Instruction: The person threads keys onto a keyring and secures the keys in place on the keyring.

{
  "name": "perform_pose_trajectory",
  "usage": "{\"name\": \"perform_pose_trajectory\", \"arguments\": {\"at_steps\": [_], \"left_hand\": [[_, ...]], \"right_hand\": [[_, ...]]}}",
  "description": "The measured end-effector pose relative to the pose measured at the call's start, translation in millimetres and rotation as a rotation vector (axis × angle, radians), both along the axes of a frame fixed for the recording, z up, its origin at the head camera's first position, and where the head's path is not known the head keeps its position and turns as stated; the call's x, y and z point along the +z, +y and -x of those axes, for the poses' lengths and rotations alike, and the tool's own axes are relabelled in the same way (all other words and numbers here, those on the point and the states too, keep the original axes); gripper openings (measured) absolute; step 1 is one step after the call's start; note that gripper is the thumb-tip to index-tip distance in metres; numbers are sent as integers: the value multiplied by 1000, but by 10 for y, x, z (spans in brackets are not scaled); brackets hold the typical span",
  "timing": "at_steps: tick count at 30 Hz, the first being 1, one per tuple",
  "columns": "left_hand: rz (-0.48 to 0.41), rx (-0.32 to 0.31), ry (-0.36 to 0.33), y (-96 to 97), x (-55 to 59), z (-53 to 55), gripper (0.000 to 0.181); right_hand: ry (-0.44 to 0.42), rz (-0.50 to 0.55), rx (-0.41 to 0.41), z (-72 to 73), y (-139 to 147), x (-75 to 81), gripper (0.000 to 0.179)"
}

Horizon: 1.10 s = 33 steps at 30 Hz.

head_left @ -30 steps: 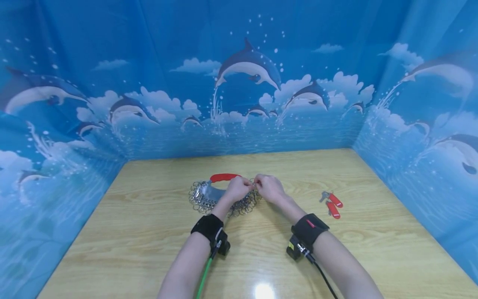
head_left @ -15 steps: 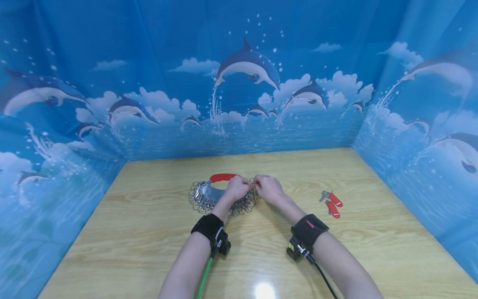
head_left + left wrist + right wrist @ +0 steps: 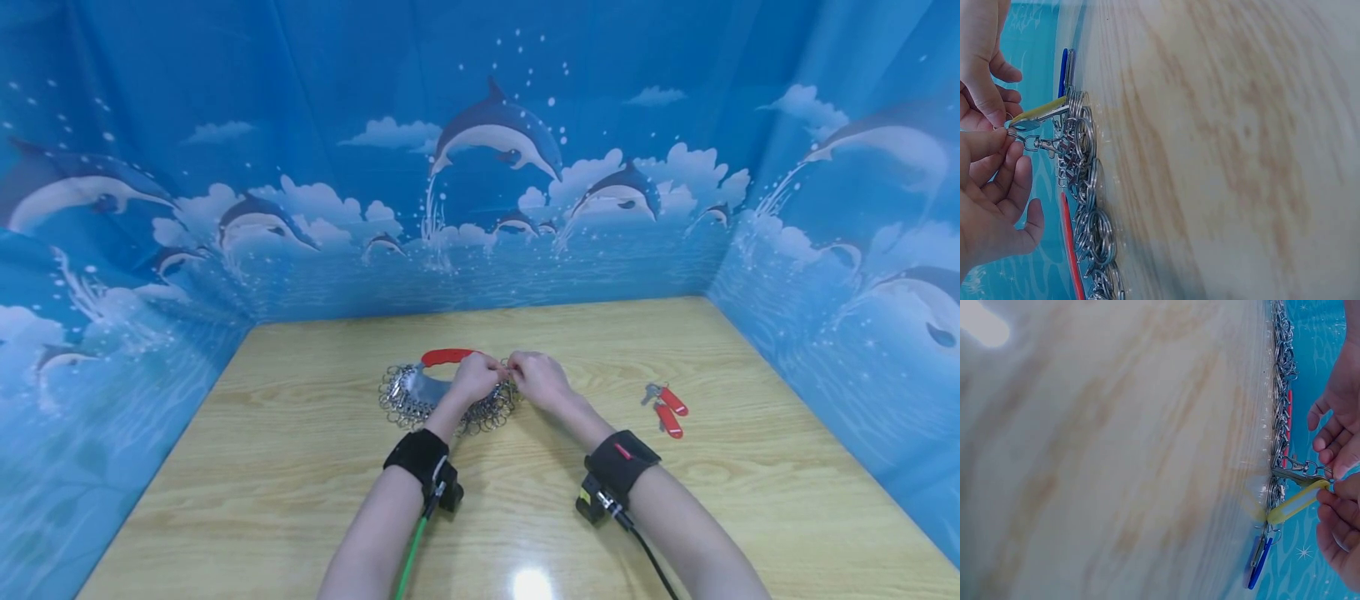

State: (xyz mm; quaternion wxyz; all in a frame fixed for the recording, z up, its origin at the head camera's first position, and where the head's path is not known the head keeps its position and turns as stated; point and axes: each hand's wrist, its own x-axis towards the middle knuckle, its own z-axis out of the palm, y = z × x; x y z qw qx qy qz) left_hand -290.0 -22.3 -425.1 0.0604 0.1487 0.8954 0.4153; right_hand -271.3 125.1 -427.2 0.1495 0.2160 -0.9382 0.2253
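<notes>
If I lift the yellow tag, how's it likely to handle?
Probably stiff: the yellow tag shows a straight, unbent outline. Likely light, since it looks thin. It may snag, as its far end appears right by the rings.

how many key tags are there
4: yellow tag at the right hand, blue tag by the rings, one red tag and another on the right; others may be hidden.

- Shows pale yellow wood grain across the table (image 3: 285,467), with glare (image 3: 531,583) at the near edge.
- Carries a heap of metal rings and clasps (image 3: 405,408) left of centre, with a red curved piece (image 3: 446,356) just behind.
- Bears two red tags (image 3: 669,421) with keys (image 3: 651,392), close together on the right.
</notes>
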Motion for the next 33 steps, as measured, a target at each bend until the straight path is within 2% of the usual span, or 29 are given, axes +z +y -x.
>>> {"name": "perform_pose_trajectory", "arguments": {"at_steps": [8, 14, 18, 24, 33], "left_hand": [[0, 29, -20, 11, 20, -8, 25], [22, -45, -34, 9, 6, -18, 42], [10, -76, 1, 15, -2, -27, 45], [24, -66, 77, 45, 4, -35, 45], [36, -49, 58, 52, -4, -49, 45]], "right_hand": [[-19, 6, -16, -9, 8, 26, 9], [-72, 29, -94, 3, 14, 30, 7], [-84, 25, -121, 8, 18, 27, 7], [-45, 17, -98, 14, 19, 20, 8], [-27, 7, -68, 2, 19, 15, 9]]}}
